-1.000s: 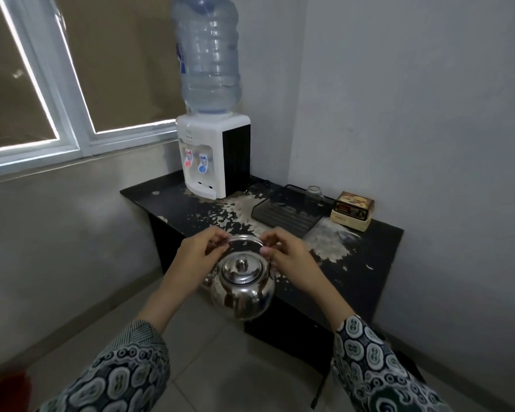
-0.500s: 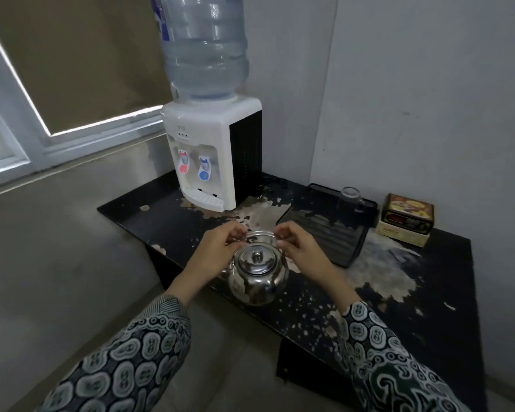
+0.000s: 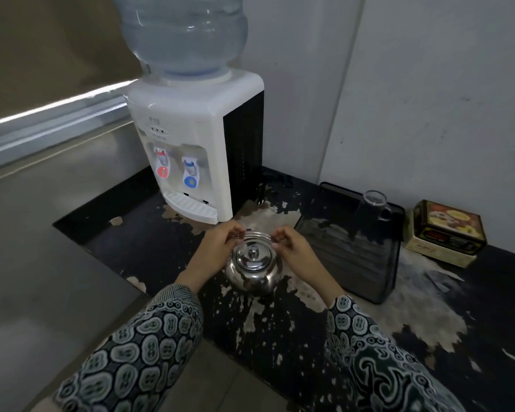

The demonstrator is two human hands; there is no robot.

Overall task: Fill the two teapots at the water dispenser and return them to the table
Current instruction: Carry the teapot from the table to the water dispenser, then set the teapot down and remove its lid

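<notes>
A shiny steel teapot [image 3: 252,270] with its lid on is over the worn black table [image 3: 309,337], just in front of the water dispenser [image 3: 197,138]. My left hand [image 3: 217,248] pinches the left end of its wire handle, and my right hand [image 3: 295,251] pinches the right end. The dispenser is white, with a red tap [image 3: 162,169], a blue tap [image 3: 190,176] and a drip tray [image 3: 191,208] below them. A large water bottle [image 3: 185,34] stands on top. Only one teapot is in view.
A black tray [image 3: 351,248] with a glass cup [image 3: 370,209] at its far edge lies right of the teapot. A printed box [image 3: 448,230] stands at the far right by the wall. The table's left edge drops off by the window wall.
I have come closer to the dispenser. The teapot, held by both hands, has moved forward over the table and lower toward its top.
</notes>
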